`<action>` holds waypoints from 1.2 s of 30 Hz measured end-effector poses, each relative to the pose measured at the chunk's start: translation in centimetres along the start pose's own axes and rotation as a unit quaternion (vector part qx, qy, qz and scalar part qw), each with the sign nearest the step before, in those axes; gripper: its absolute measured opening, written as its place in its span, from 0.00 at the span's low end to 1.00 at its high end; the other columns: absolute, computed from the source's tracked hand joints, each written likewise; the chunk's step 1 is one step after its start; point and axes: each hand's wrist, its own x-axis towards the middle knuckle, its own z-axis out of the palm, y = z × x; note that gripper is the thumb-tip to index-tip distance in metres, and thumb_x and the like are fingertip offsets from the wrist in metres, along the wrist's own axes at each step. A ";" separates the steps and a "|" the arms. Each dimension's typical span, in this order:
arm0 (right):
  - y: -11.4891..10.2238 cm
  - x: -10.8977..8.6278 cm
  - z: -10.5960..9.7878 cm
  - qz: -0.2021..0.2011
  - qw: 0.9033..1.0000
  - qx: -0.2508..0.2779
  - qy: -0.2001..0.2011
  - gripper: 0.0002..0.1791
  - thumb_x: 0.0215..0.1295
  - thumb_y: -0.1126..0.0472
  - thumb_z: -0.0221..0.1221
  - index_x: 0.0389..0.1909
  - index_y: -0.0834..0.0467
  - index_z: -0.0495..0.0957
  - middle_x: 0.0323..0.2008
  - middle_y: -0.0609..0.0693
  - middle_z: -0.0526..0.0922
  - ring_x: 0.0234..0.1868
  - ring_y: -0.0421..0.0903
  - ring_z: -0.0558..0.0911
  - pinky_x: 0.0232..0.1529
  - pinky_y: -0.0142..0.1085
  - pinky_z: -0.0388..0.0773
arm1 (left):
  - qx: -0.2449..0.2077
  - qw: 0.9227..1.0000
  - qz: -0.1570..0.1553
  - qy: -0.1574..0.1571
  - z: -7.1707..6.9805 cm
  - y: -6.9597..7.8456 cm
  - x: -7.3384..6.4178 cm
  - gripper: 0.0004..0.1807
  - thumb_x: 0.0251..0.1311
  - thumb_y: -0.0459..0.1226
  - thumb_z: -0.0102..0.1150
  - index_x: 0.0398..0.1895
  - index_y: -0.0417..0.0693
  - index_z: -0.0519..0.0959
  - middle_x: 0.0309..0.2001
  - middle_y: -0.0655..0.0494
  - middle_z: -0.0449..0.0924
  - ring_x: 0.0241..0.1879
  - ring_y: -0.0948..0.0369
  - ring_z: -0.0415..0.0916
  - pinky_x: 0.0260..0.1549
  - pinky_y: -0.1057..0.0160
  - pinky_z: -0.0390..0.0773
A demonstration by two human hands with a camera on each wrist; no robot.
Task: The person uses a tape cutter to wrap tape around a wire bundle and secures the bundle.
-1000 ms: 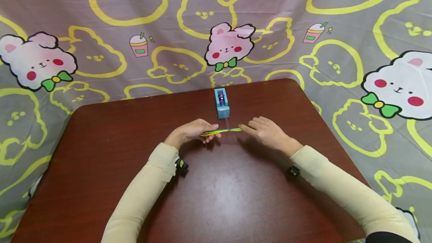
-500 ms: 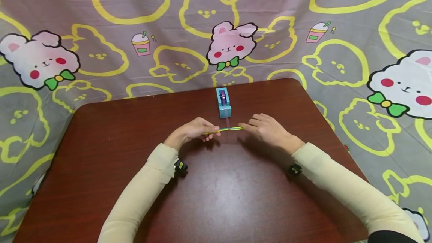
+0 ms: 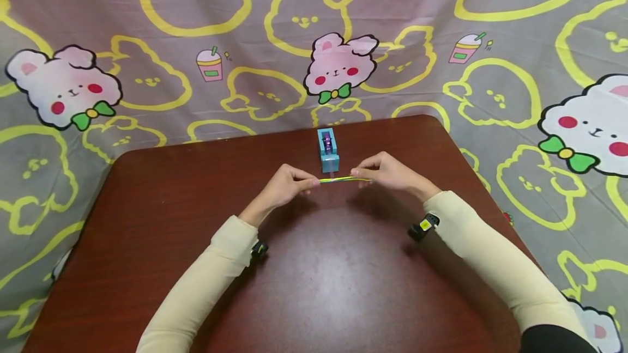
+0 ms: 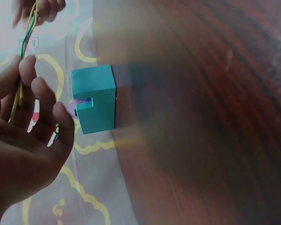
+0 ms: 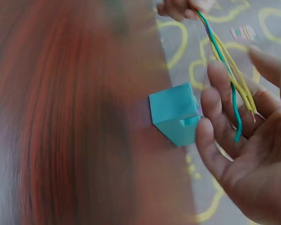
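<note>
A thin bundle of yellow and green wires [image 3: 338, 179] stretches between the two hands above the table. My left hand [image 3: 283, 185] pinches its left end between thumb and fingertips; the left wrist view shows yellow wire [image 4: 21, 96] running past those fingers. At the other end, my right hand [image 3: 390, 170] holds the wires with thumb and curled fingers. Loose ends of the green wire [image 5: 235, 112] and yellow wires hang over its palm in the right wrist view. Just behind the bundle stands a blue tape dispenser [image 3: 330, 163], and a strip of clear tape [image 3: 332, 175] reaches from it to the wires.
The dark reddish-brown wooden table [image 3: 196, 195] carries the dispenser near its back edge. Behind and beside it hangs a grey curtain [image 3: 275, 42] with cartoon prints. A small black device is strapped at each wrist.
My right hand has turned from pointing a finger at the wires' right end to holding it between thumb and fingers. The bundle has moved slightly toward the dispenser, and the left hand moved with it.
</note>
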 end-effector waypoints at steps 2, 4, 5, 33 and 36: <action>0.7 0.6 -0.2 0.065 0.994 0.084 -0.017 0.25 0.75 0.47 0.57 0.44 0.68 0.85 0.28 0.56 0.86 0.32 0.57 0.83 0.37 0.48 0.79 | 0.024 0.999 0.035 0.012 0.3 0.0 -0.1 0.10 0.63 0.34 0.68 0.39 0.33 0.88 0.34 0.34 0.85 0.31 0.39 0.80 0.33 0.50 0.81; 1.6 1.0 -0.2 0.123 0.979 0.162 -0.035 0.32 0.76 0.43 0.52 0.45 0.72 0.82 0.26 0.55 0.84 0.29 0.53 0.82 0.34 0.44 0.79 | 0.055 0.996 0.073 0.024 0.6 -0.1 0.0 0.08 0.62 0.34 0.69 0.38 0.36 0.89 0.32 0.38 0.85 0.27 0.46 0.78 0.27 0.58 0.77; 2.1 1.3 -0.2 0.148 0.968 0.199 -0.048 0.34 0.77 0.42 0.51 0.47 0.75 0.79 0.25 0.55 0.82 0.27 0.51 0.80 0.32 0.41 0.78 | 0.075 0.993 0.091 0.031 0.7 -0.1 0.0 0.07 0.62 0.35 0.69 0.37 0.38 0.90 0.31 0.40 0.85 0.25 0.50 0.75 0.25 0.62 0.74; 3.4 1.6 -0.7 0.067 0.949 0.209 -0.228 0.21 0.80 0.60 0.49 0.51 0.80 0.74 0.26 0.56 0.80 0.26 0.46 0.77 0.28 0.36 0.79 | 0.218 0.956 0.175 0.085 0.8 -1.0 -0.3 0.07 0.59 0.38 0.72 0.38 0.46 0.91 0.30 0.62 0.85 0.29 0.67 0.79 0.30 0.64 0.77; 1.9 1.6 -1.3 0.025 0.969 0.119 -0.213 0.18 0.79 0.61 0.51 0.49 0.75 0.79 0.26 0.60 0.80 0.27 0.49 0.78 0.31 0.41 0.80 | 0.202 0.961 0.165 0.089 0.7 -0.9 -0.3 0.08 0.59 0.37 0.72 0.39 0.45 0.91 0.31 0.61 0.86 0.30 0.66 0.80 0.31 0.64 0.78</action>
